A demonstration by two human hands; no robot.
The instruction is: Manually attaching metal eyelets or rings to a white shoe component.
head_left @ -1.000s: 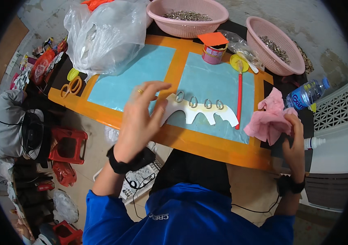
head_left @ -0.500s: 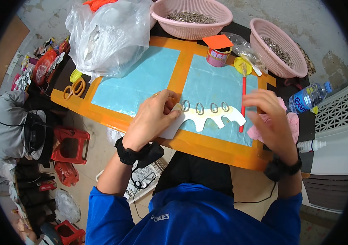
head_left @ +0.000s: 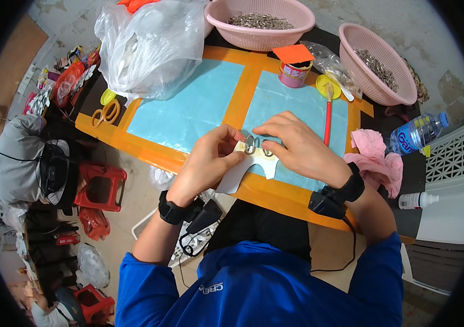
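"Since both hands crowd the same spot, where exactly is the white strip (head_left: 234,177)?"

"Between them, over the orange-bordered blue sheet (head_left: 188,103) on the counter (head_left: 407,219). Its left end shows beneath the left hand (head_left: 204,159); its right part is hidden under the right hand (head_left: 304,150)."

"Which way does it point?"

"Its long axis runs mostly side to side, from the left hand across to the right. The left end angles down toward the person, and the visible arched cutout opens that way too. An oval metal ring (head_left: 246,146) sits at the far margin, in the gap between the hands; another is partly covered by the right thumb."

"And the hands?"

"Near each other. The left has its fingers curled and thumb against the strip; I cannot tell whether it clamps it. The right reaches in, back upward, thumb and forefinger parted."

"The arms?"

"Both slant inward from blue sleeves. Right of the right hand lies a pink cloth (head_left: 381,169); beyond it, a red-handled brush (head_left: 328,122)."
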